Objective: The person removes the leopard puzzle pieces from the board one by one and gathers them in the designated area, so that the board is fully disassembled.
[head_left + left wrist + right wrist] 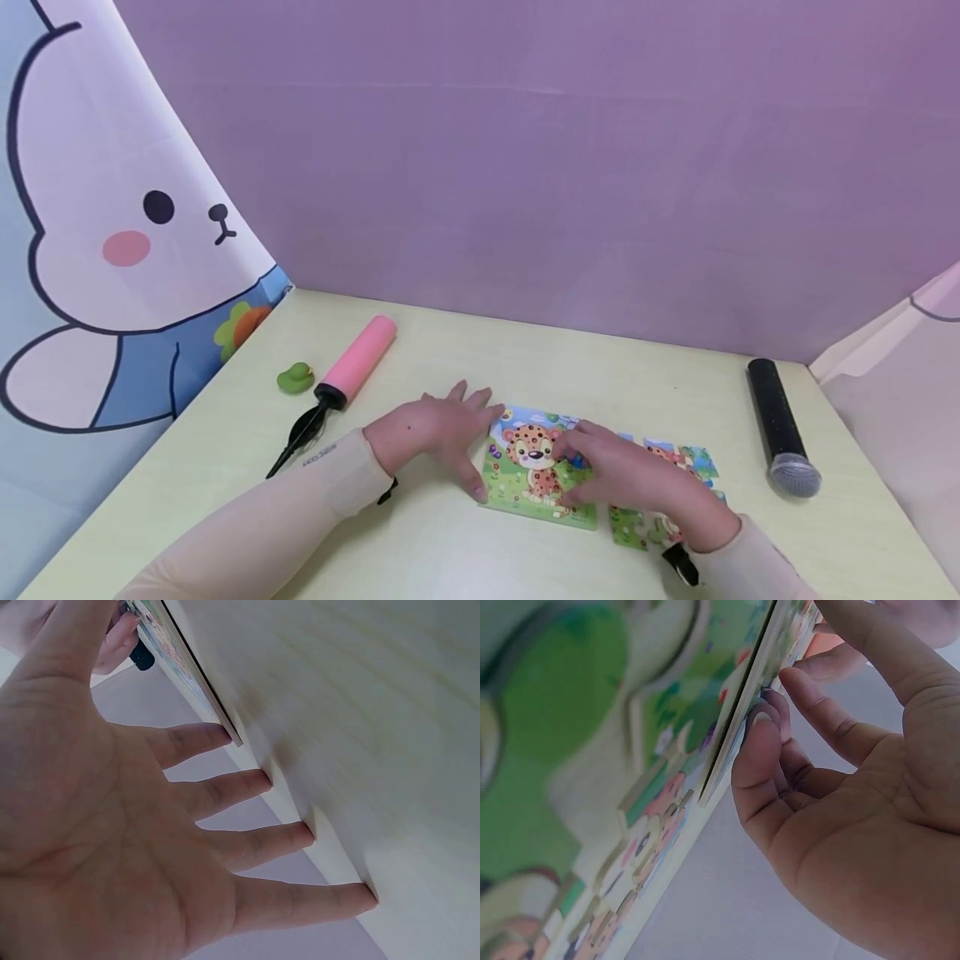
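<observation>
A square leopard-picture puzzle board [517,487] lies flat on the table, between both hands. My left hand [450,429] is at its left side with fingers spread. In the left wrist view, one fingertip of it meets the corner of the board [196,675], and the other fingertips rest on the table. My right hand [626,467] reaches over the board's right part, with fingers loosely bent. In the right wrist view, its fingertips are at the board's surface; no separate thing shows in them. Loose puzzle pieces [627,527] lie right of the board, partly hidden under the right forearm.
At the left of the table [420,542] lie a pink hand pump [363,358] with a black nozzle and a green toy duck [296,378]. A black microphone [780,425] lies at the right. A purple cloth wall [525,167] stands behind.
</observation>
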A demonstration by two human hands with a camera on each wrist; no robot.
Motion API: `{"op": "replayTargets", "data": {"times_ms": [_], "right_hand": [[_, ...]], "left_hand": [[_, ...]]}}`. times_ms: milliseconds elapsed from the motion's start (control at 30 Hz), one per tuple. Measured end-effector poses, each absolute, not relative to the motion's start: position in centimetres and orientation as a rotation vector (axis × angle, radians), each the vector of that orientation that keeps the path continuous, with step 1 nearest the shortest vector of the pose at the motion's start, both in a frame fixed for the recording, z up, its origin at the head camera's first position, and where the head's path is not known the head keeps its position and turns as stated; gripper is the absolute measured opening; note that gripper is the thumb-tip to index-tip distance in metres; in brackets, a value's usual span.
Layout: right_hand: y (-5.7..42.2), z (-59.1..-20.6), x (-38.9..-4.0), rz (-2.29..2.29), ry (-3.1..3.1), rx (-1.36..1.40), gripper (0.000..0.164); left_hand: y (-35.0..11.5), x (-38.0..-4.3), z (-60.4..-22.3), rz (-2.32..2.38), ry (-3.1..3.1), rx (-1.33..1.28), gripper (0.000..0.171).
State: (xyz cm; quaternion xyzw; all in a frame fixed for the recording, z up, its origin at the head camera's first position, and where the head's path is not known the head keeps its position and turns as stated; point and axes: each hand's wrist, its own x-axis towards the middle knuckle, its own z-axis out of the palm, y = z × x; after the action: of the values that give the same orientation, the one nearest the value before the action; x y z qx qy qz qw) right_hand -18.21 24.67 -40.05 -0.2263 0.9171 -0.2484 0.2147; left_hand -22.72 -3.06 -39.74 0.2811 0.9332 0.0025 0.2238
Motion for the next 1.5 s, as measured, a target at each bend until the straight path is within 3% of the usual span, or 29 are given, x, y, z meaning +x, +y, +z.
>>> {"op": "replayTargets", "data": {"times_ms": [833,1133,1500], "right_hand": [[24.8,-40.2,-17.6,-0.71,2.582,-0.77,0.033],[25.4,-39.8,-16.9,-0.828,2.522,-0.884,0.01],[30.5,-37.7,-15.2,-0.849,2.633,-0.941,0.02]], "left_hand": [[-3.0,-22.7,-39.9,0.004,2.58,0.768,0.134],[-3.0,-22.7,-39.9,0.003,2.583,0.767,0.133],[-3.0,-22.6,-39.8,0.002,2.587,0.771,0.134]]}}
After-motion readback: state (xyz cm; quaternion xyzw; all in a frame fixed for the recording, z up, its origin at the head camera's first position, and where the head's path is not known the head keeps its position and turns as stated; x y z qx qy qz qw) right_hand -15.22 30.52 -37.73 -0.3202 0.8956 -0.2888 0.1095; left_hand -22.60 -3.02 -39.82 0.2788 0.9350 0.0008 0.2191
